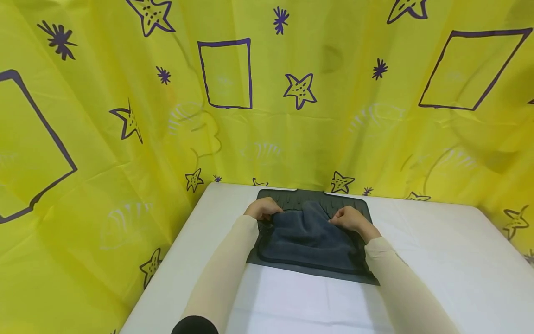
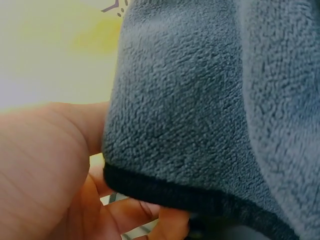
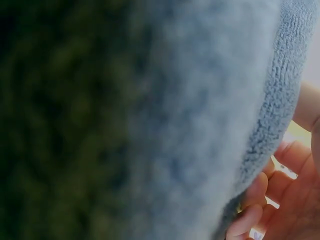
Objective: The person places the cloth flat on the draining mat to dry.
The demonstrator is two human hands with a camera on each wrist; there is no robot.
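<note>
A blue-grey plush cloth [image 1: 306, 235] with a dark bound edge hangs in folds over a dark ribbed mat [image 1: 288, 197]. My left hand [image 1: 264, 208] pinches the cloth near its upper left corner. On the other side, my right hand [image 1: 351, 220] grips the upper right part between thumb and fingers. Seen from the left wrist, the thumb goes behind the cloth [image 2: 180, 110] and curled fingers show below the dark trim. In the right wrist view the cloth [image 3: 205, 110] fills most of the picture, blurred, with the fingers [image 3: 287, 155] at its edge. Much of the mat is hidden beneath the cloth.
The mat lies on a white table [image 1: 425, 250], towards its back edge. A yellow curtain [image 1: 267, 130] with purple stars and frames hangs behind the table and along its left side. A black round object [image 1: 194, 325] shows at the left forearm.
</note>
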